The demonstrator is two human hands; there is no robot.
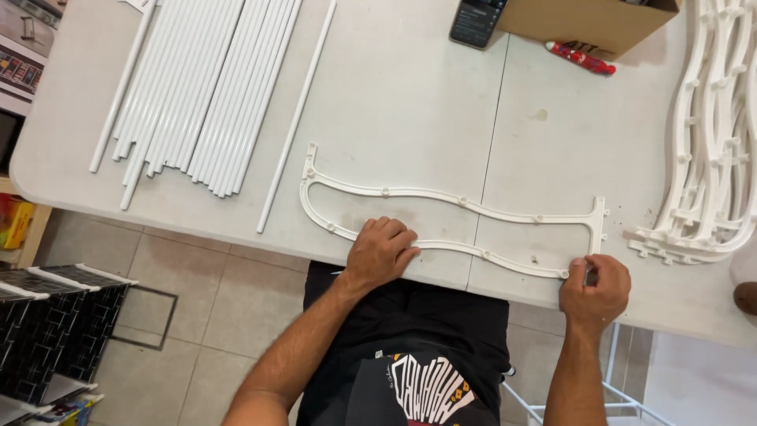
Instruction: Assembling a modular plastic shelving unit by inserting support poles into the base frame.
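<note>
A long white plastic frame with two wavy rails and small pegs lies flat on the white table, near its front edge. My left hand rests palm down on the frame's lower rail, left of the middle. My right hand pinches the frame's lower right corner at the table edge, fingers curled around it.
A bundle of white rods lies at the back left, with a single rod beside it. A stack of similar wavy frames sits at the right. A cardboard box, a phone and a red marker are at the back.
</note>
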